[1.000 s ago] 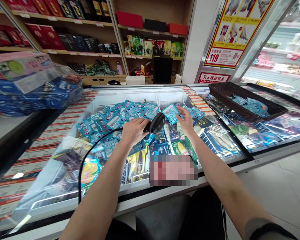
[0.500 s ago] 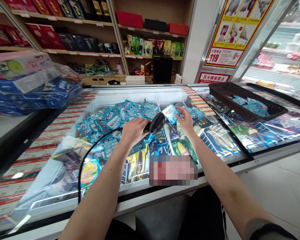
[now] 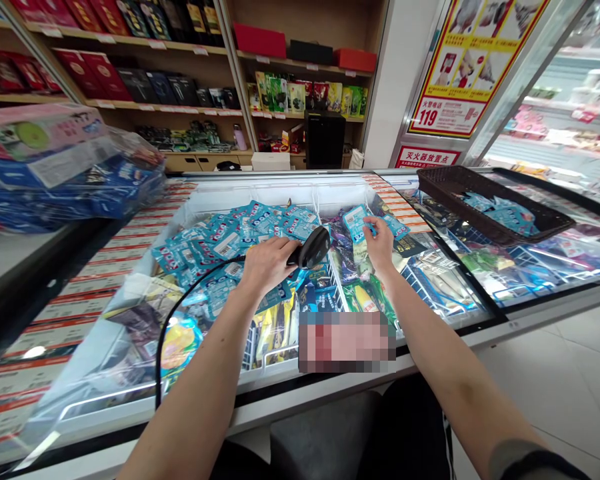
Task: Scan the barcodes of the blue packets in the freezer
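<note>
My left hand (image 3: 270, 261) is closed around the handle of a black barcode scanner (image 3: 316, 248), whose head points to the right. A black cable runs from the scanner down the left side. My right hand (image 3: 379, 244) pinches the right edge of a small blue packet (image 3: 354, 223) with thumb and fingertips, to the right of the scanner head. Many like blue packets (image 3: 225, 240) lie in a loose heap on the freezer's glass top (image 3: 150, 293), behind and left of my left hand. A few more blue packets (image 3: 396, 227) lie just beyond my right hand.
Frozen goods in wire baskets show through the glass. A brown woven basket (image 3: 540, 230) with blue packets stands at the right. Plastic-wrapped boxes (image 3: 65, 160) are stacked at the left. A blurred-out flat object (image 3: 347, 341) lies at the front edge. Stocked shelves (image 3: 180, 110) stand behind.
My right hand has moved slightly right, carrying the blue packet away from the scanner head. The scanner has tilted up a little in my left hand, which stays in place.
</note>
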Demonstrator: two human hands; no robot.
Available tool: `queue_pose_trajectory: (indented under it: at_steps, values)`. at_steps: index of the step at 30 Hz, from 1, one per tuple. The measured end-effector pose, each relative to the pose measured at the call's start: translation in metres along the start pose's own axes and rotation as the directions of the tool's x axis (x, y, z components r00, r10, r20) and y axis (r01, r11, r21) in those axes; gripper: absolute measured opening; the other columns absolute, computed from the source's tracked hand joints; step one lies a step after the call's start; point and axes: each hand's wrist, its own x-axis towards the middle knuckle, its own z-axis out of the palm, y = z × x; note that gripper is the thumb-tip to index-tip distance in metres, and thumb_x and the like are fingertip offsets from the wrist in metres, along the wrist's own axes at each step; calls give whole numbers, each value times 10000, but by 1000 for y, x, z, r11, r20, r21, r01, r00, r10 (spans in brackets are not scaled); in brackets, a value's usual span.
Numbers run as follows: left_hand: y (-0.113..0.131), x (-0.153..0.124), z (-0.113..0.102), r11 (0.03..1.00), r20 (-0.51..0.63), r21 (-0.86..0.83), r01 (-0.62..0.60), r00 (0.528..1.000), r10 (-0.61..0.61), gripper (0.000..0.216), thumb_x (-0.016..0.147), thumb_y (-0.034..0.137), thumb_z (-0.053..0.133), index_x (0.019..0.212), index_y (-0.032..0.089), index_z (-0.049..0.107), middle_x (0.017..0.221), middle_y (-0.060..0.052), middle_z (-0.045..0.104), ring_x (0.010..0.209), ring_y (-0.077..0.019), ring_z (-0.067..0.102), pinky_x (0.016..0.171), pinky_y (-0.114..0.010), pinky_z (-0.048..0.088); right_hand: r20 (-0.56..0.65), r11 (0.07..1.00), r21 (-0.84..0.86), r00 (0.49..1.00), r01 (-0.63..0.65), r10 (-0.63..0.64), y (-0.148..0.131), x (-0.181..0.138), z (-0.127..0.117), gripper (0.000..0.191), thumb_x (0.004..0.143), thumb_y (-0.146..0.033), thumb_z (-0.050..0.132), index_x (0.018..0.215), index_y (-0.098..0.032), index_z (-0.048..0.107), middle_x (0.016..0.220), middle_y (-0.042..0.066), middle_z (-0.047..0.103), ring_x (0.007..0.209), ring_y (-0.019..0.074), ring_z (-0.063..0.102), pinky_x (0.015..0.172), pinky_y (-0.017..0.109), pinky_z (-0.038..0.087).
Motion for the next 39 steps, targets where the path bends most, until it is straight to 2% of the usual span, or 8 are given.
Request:
queue_pose_trajectory:
  at_steps: [8, 12, 17, 21, 24, 28, 31, 39]
  values:
    - [-5, -1, 1, 998, -62, 27, 50, 997, -49, 295, 790, 299, 520, 1074, 234, 562, 938, -45, 642, 912, -230, 585, 623, -305, 407, 19, 867, -494, 996, -62, 82, 7, -3, -6, 357, 813, -369, 511, 1111, -187, 586, 1190, 108, 546, 1099, 291, 411, 932, 469, 293]
    - [-8, -1, 1, 995, -87, 37, 94, 992, -90, 299, 797, 321, 516, 1078, 233, 567, 936, -52, 641, 888, -226, 588, 611, -303, 402, 86, 795, -606, 996, 39, 16, -6, -7, -6, 363, 860, -403, 448, 1143, -219, 580, 1309, 97, 463, 1175, 306, 342, 935, 481, 268]
    - [-8, -1, -1, 994, -76, 26, 108, 991, -106, 303, 801, 299, 507, 1090, 229, 563, 938, -60, 638, 902, -227, 583, 623, -302, 402, 318, 778, -577, 946, 249, -67, -11, -11, -2, 360, 907, -425, 362, 1055, -244, 636, 1195, 66, 575, 1136, 262, 410, 1008, 505, 175]
    - [-8, -1, 0, 993, -62, 6, 117, 991, -116, 314, 792, 290, 520, 1097, 231, 560, 938, -70, 637, 909, -232, 581, 639, -298, 403, 274, 769, -602, 960, 215, -54, -6, -11, 1, 368, 914, -409, 360, 1035, -213, 646, 1246, 75, 553, 1181, 279, 397, 1029, 541, 122]
    - [-8, -2, 0, 993, -62, 11, 121, 991, -121, 304, 796, 305, 519, 1087, 229, 563, 950, -70, 639, 910, -232, 581, 642, -297, 405, 298, 809, -533, 950, 247, -94, -9, -11, 2, 385, 920, -416, 347, 1099, -209, 617, 1269, 72, 538, 1227, 263, 372, 1042, 499, 157]
    - [-8, -2, 0, 993, -69, 27, 119, 991, -116, 301, 802, 320, 510, 1084, 229, 562, 964, -65, 639, 911, -226, 580, 648, -299, 411, 472, 892, -286, 862, 350, -187, -22, -14, 9, 428, 914, -468, 353, 1253, -253, 503, 1276, 46, 536, 1233, 210, 393, 1020, 399, 262]
    - [-8, -2, -1, 993, -70, 27, 117, 991, -115, 306, 806, 316, 500, 1095, 235, 558, 954, -65, 639, 903, -226, 581, 647, -301, 412, 542, 924, -198, 822, 327, -175, -28, -20, 15, 531, 882, -554, 364, 1321, -261, 420, 1265, 63, 541, 1261, 230, 371, 1028, 425, 255]
    - [-7, -2, -2, 993, -42, 17, 118, 992, -117, 309, 797, 329, 508, 1083, 222, 559, 924, -78, 635, 934, -236, 575, 685, -308, 426, 561, 937, -214, 820, 276, -113, -43, -24, 28, 716, 765, -638, 500, 1340, -228, 379, 1234, 109, 532, 1206, 277, 406, 1037, 488, 211]
